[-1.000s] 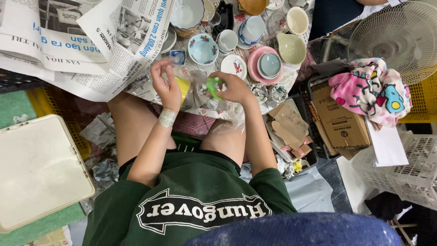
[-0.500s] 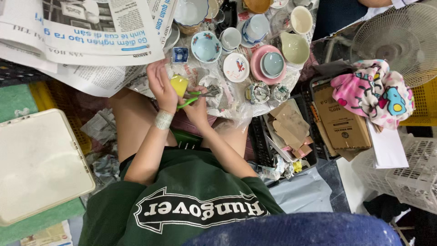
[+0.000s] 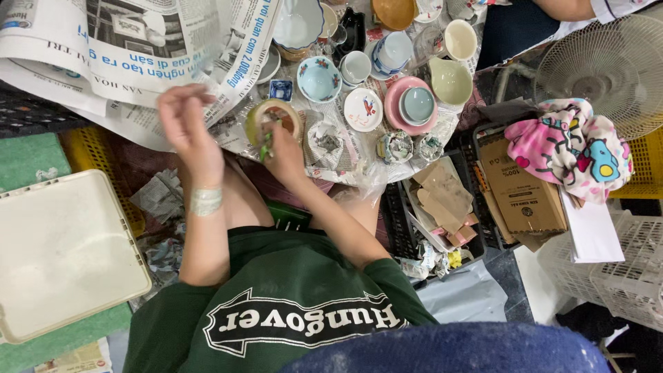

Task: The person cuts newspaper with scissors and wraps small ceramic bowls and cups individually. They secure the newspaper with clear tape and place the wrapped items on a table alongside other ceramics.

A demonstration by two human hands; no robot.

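My right hand [image 3: 284, 153] grips a roll of clear tape [image 3: 273, 112] together with a small green-handled tool [image 3: 265, 147], just over my lap at the edge of the spread of crockery. My left hand [image 3: 185, 123], with a pale band on the wrist, is lifted to the left of the roll, in front of a big sheet of newspaper [image 3: 131, 48]. Its fingers are bunched and blurred, so I cannot see whether anything is between them. A small bundle wrapped in newspaper [image 3: 326, 144] lies right of the roll.
Cups, bowls and saucers [image 3: 366, 109] crowd the far side, with a pink dish [image 3: 407, 103] among them. A cardboard box [image 3: 525, 193], a colourful cloth [image 3: 573, 148] and a fan [image 3: 608, 69] are at the right. A white lid [image 3: 62, 255] lies left. Another person's arm [image 3: 573, 8] shows at top right.
My left hand has let go near the tape roll and swung up and left towards the newspaper. My right hand has moved left and now holds the roll with the green tool.
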